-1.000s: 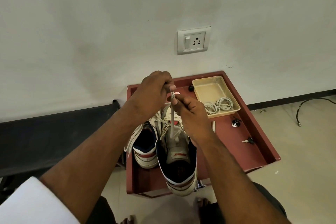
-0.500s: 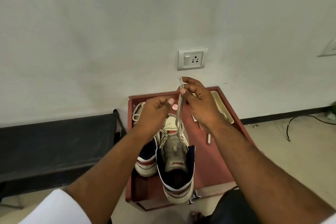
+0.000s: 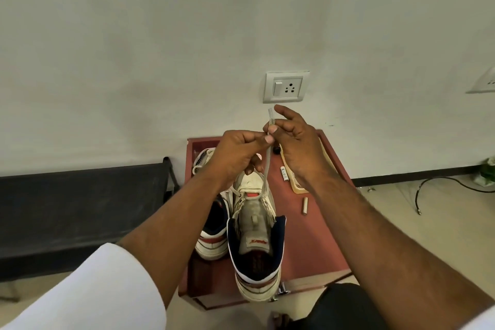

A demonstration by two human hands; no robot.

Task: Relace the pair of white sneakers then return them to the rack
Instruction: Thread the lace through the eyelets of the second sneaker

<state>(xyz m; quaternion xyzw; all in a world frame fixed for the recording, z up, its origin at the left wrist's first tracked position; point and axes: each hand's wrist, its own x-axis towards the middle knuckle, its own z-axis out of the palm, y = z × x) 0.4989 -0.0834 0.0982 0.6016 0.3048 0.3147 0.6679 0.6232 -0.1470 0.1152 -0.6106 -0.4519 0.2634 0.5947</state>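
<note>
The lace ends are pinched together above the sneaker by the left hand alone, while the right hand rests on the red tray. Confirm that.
Not quite. The head view shows both hands on the lace: the right hand pinches the ends near their tips, and the left hand holds the lace just below. The right hand is raised above the red tray, not resting on it. The lace does run up from the sneaker.

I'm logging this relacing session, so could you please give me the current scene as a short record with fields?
Surface: red tray table against the wall
Near sneaker: heel toward the camera, lace through its lower eyelets
Far sneaker: beside it, partly hidden by the left arm
Lace: both ends drawn up together above the near sneaker
Left hand: pinches the lace
Right hand: pinches the lace tips
Loose items: two small cylinders on the table
Stage: lacing under way
</note>
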